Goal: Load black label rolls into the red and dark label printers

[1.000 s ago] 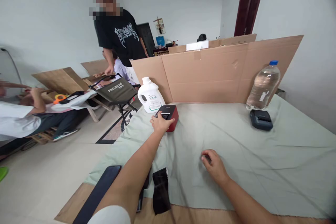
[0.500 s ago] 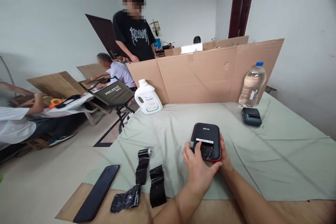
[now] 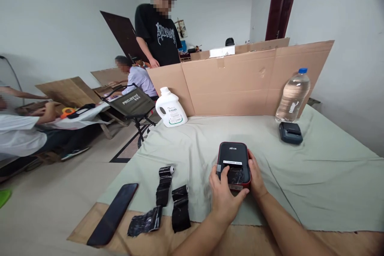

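— What have I got in hand?

— My left hand (image 3: pixel 225 194) and right hand (image 3: pixel 255 174) both clasp the small red-and-black label printer (image 3: pixel 234 162), which rests on the pale green cloth (image 3: pixel 315 184) near the table's front edge. My left thumb lies on its dark top.

— And around it?

— Two black ribbon rolls (image 3: pixel 172 200) and a black phone (image 3: pixel 113 214) lie left of my hands; a clear water bottle (image 3: pixel 292 96) and a white jug (image 3: pixel 170 108) stand by the cardboard screen (image 3: pixel 240 84).
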Tool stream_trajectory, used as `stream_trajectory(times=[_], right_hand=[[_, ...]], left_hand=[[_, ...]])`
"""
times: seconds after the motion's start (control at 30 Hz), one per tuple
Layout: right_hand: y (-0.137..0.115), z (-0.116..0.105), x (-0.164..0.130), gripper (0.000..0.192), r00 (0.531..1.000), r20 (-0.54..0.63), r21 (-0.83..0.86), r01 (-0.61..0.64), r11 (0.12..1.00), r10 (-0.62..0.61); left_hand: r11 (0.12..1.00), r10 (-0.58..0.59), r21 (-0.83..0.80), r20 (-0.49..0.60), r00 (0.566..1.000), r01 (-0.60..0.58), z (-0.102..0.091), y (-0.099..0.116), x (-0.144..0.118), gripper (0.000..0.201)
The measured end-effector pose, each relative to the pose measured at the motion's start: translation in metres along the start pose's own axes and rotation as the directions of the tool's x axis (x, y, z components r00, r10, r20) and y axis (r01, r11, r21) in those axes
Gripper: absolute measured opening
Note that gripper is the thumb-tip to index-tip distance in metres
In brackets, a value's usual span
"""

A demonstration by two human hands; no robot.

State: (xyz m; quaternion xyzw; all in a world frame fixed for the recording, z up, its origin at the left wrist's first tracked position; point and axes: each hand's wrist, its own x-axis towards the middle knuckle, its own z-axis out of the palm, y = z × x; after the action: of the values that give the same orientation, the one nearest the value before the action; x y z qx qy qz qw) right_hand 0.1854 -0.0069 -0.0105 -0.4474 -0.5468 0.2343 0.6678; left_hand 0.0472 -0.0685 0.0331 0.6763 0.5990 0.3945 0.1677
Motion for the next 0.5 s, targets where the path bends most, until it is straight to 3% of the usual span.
stream_trajectory(times=[0.07,0.13,0.27,0.4,0.5], right_hand=[[-0.012,-0.004,-0.001,0.043,0.998,-0.013,-0.079,0.057,0.995,-0.059],[-0.026,-0.008,-0.002,0.037,0.977,0.046,-0.19,0.214,0.958,-0.209],[-0.047,-0.007,-0.006,0.02,0.864,0.217,-0.328,0.503,0.799,-0.454],[-0.051,-0.002,-0.008,0.006,0.82,0.219,-0.371,0.572,0.732,-0.529],[-0.051,0.001,-0.008,0.004,0.818,0.21,-0.38,0.573,0.726,-0.535]], left_hand=[[0.996,0.04,-0.077,0.015,0.999,-0.039,-0.005,-0.007,-0.001,0.07],[0.981,0.065,-0.183,-0.003,0.998,-0.065,-0.01,-0.014,0.001,0.061],[0.912,-0.027,-0.409,-0.015,1.0,0.018,-0.018,-0.021,0.02,0.04],[0.807,-0.098,-0.568,0.136,0.986,0.159,-0.025,-0.026,0.055,0.029],[0.704,-0.058,-0.666,0.292,0.955,0.246,-0.025,-0.032,0.077,0.045]])
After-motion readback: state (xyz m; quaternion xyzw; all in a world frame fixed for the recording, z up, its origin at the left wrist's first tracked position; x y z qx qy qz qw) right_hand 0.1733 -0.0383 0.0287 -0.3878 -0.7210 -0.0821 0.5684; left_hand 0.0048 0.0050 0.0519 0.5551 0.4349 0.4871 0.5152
